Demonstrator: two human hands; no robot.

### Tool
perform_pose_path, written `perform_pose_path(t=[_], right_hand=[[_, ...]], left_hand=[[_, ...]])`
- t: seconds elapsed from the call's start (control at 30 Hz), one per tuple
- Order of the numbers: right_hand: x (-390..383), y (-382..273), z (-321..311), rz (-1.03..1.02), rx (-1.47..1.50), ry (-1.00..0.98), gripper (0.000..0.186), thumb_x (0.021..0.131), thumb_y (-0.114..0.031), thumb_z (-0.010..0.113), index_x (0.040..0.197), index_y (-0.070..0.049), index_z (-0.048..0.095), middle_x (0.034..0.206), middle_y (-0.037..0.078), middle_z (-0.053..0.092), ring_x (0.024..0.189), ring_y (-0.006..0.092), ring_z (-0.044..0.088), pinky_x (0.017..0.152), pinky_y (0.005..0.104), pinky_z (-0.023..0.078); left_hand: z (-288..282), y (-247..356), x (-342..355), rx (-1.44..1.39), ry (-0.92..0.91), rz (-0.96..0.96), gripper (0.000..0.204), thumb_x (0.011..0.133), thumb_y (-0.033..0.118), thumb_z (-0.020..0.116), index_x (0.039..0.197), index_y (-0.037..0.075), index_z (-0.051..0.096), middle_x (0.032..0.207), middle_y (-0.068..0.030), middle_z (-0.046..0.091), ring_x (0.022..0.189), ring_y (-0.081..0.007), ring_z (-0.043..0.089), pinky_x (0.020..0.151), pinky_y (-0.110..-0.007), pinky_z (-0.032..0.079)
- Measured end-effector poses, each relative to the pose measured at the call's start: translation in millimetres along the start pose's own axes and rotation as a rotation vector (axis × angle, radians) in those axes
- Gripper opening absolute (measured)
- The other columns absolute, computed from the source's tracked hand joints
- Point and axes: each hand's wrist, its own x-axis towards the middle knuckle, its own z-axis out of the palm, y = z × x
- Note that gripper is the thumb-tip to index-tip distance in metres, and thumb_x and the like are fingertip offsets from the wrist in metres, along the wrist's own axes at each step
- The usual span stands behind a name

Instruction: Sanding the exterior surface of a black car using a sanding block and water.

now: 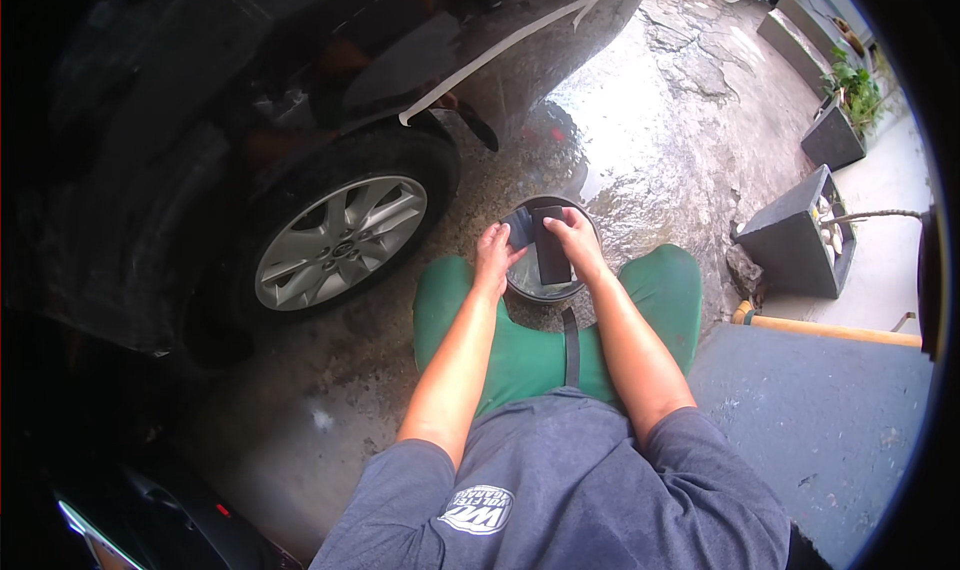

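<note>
Between my knees stands a round dark bucket [520, 291] with what looks like water in it. Above it, my left hand [491, 258] is closed on a small dark blue-grey sheet [520, 227] that resembles sandpaper. My right hand [576, 238] pinches the upper part of a long black rectangular piece [553, 258], flat and straight-edged, perhaps a sanding block or folded sandpaper. The two pieces are side by side, their edges touching or overlapping slightly. My right thumb lies on the face of the black piece.
A dark car [300, 80] with a silver-spoked wheel [343, 245] stands at the left; pale tape [500, 50] runs along its bodywork. Wet concrete [640, 160] stretches ahead. Square planters [795, 235] line the right wall, near a grey board [800, 400] and a wooden handle [830, 330].
</note>
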Motion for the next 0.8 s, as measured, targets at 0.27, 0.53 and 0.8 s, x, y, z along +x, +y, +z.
perform_pose_path(t=[0.27,0.53,0.8], right_hand=[[-15,1,14,-0.359,-0.649,0.084,0.037,0.085,-0.027,0.074,0.108,0.000,0.063,0.100,0.021,0.068,0.096,0.0376,0.067,0.084,0.0432,0.052],[-24,-6,20,-0.416,-0.731,0.137,0.038,0.086,-0.028,0.074,0.109,0.000,0.063,0.102,0.022,0.069,0.100,0.0398,0.067,0.085,0.0453,0.052],[-25,-10,24,-0.411,-0.761,0.108,0.037,0.086,-0.028,0.073,0.107,0.001,0.062,0.102,0.023,0.069,0.100,0.0411,0.067,0.085,0.0461,0.052]], left_hand=[[-5,-3,2,0.084,-0.013,-0.012,0.014,0.105,0.023,0.059,0.111,0.012,0.061,0.105,-0.0026,0.069,0.092,-0.0157,0.069,0.085,-0.038,0.061],[-3,-15,4,0.132,-0.053,-0.009,0.018,0.104,0.025,0.061,0.115,0.012,0.064,0.105,0.0013,0.070,0.094,-0.0097,0.066,0.084,-0.030,0.057],[-6,-16,5,0.293,-0.033,0.096,0.036,0.104,0.023,0.060,0.131,-0.001,0.060,0.111,-0.0015,0.068,0.097,-0.0094,0.062,0.076,-0.026,0.050]])
